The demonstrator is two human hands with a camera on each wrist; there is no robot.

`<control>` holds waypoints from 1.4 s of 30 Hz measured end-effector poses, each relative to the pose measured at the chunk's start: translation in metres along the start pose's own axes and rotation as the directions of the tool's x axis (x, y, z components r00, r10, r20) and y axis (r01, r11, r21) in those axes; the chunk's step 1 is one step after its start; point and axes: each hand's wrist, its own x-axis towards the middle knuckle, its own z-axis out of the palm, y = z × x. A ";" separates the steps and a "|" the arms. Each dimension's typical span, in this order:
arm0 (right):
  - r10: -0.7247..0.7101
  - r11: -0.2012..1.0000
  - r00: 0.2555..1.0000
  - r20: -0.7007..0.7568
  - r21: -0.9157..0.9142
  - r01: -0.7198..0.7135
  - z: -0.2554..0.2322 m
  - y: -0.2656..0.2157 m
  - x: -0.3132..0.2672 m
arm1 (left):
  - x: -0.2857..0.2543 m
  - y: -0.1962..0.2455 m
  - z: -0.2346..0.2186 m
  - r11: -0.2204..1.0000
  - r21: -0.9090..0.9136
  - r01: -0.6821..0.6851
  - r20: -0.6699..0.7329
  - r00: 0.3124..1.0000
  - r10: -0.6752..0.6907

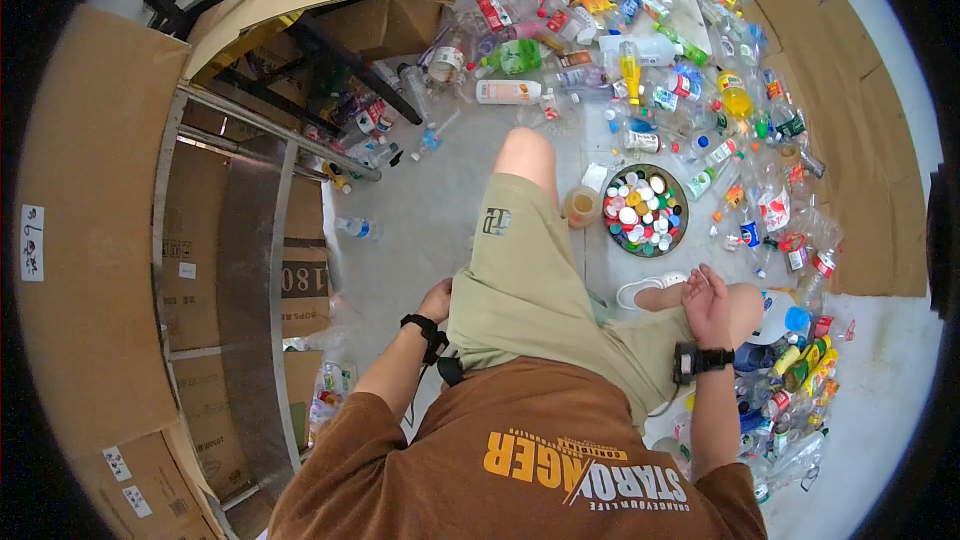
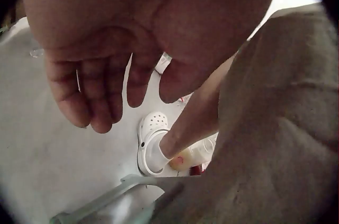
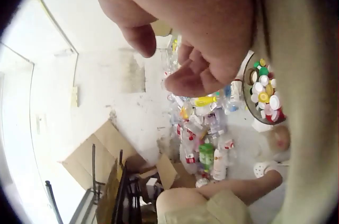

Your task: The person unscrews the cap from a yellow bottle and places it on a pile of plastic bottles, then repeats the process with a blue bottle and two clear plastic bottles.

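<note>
My left hand (image 1: 436, 300) hangs beside the left thigh, holding nothing. In the left wrist view its fingers (image 2: 98, 94) are relaxed and slightly bent above the grey floor. My right hand (image 1: 708, 302) rests over the right knee with the palm up and holds nothing. Its fingers (image 3: 193, 78) curl loosely in the right wrist view. Nearest to it on the floor is a round tray (image 1: 685, 204) heaped with bottle caps (image 1: 640, 205) in white, red, green and yellow. A translucent tub (image 1: 581, 207) with a brownish inside stands left of that tray.
Plastic bottles (image 1: 600, 60) cover the floor ahead and along the right, beside cardboard (image 1: 850, 120) against the wall. More bottles (image 1: 800, 390) lie by the right elbow. A metal rack (image 1: 255, 290) with cardboard boxes stands at left. One bottle (image 1: 357, 228) lies near it.
</note>
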 end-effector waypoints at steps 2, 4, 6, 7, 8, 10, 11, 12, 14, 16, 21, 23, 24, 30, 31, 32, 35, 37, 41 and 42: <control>0.002 0.999 0.996 0.087 0.036 -0.005 -0.001 -0.007 -0.035 | 0.003 0.005 -0.003 0.996 0.087 0.035 0.021 0.999 -0.037; -0.019 0.995 0.997 0.079 0.100 0.011 -0.004 -0.019 -0.084 | -0.013 0.027 -0.008 0.974 0.202 0.101 -0.027 0.995 -0.097; -0.071 0.994 0.984 0.163 0.097 0.056 -0.004 -0.028 -0.137 | -0.022 0.039 -0.011 0.953 0.264 0.150 -0.060 0.988 -0.139; -0.119 0.991 0.989 0.093 0.067 0.113 -0.002 -0.032 -0.165 | -0.026 0.038 -0.013 0.946 0.275 0.171 -0.067 0.985 -0.158; -0.159 0.985 0.987 -0.006 0.067 0.159 -0.002 -0.035 -0.190 | -0.029 0.035 -0.016 0.939 0.287 0.189 -0.072 0.982 -0.175; -0.238 0.971 0.969 -0.072 0.007 0.239 -0.007 -0.036 -0.244 | -0.020 0.003 -0.015 0.936 0.255 0.243 -0.045 0.970 -0.239; -0.277 0.960 0.934 -0.226 -0.035 0.276 0.003 -0.032 -0.274 | -0.022 0.004 -0.015 0.937 0.226 0.267 -0.050 0.964 -0.263; -0.224 0.973 0.968 -0.110 0.023 0.228 -0.018 -0.033 -0.301 | -0.021 0.000 -0.016 0.939 0.223 0.260 -0.047 0.966 -0.256; -0.724 0.521 0.668 -0.172 -0.770 0.367 -0.149 -0.018 -0.360 | -0.026 0.021 -0.026 0.926 0.342 0.161 0.009 0.985 -0.175; -0.659 0.645 0.654 -0.372 -0.727 0.236 -0.116 -0.027 -0.400 | -0.027 0.039 -0.050 0.934 0.353 0.044 0.141 0.985 -0.100; -0.304 0.858 0.853 -0.424 -0.510 0.052 -0.022 -0.111 -0.437 | -0.064 0.180 -0.170 0.911 0.403 -0.093 0.255 0.967 -0.014; -0.162 0.917 0.923 -0.349 -0.399 0.010 0.042 -0.131 -0.417 | -0.092 0.226 -0.209 0.865 0.467 -0.185 0.232 0.969 0.082; -0.117 0.932 0.952 -0.283 -0.363 0.006 0.080 -0.140 -0.405 | -0.110 0.252 -0.220 0.867 0.461 -0.190 0.238 0.968 0.086; -0.336 0.495 0.896 0.290 -0.755 0.430 0.247 -0.222 -0.350 | -0.168 0.384 -0.242 0.802 0.432 -0.413 0.485 0.856 0.179; -0.303 0.407 0.865 0.401 -0.766 0.497 0.283 -0.221 -0.342 | -0.173 0.409 -0.240 0.744 0.499 -0.444 0.515 0.842 0.157; -0.262 0.330 0.828 0.496 -0.760 0.560 0.317 -0.214 -0.333 | -0.175 0.428 -0.234 0.716 0.501 -0.486 0.534 0.825 0.187; -0.209 0.233 0.740 0.639 -0.702 0.673 0.371 -0.196 -0.280 | -0.168 0.469 -0.198 0.700 0.343 -0.626 0.513 0.749 0.419; -0.319 0.188 0.700 0.639 -0.681 0.708 0.323 -0.212 -0.209 | -0.150 0.470 -0.171 0.614 0.173 -0.770 0.358 0.630 0.689; -0.135 0.321 0.732 0.668 -0.670 0.670 0.311 -0.107 -0.112 | -0.101 0.439 -0.133 0.415 0.264 -0.871 0.243 0.476 0.845; -0.074 0.485 0.748 0.660 -0.631 0.605 0.292 -0.092 -0.087 | -0.093 0.426 -0.128 0.308 0.349 -0.885 0.262 0.408 0.875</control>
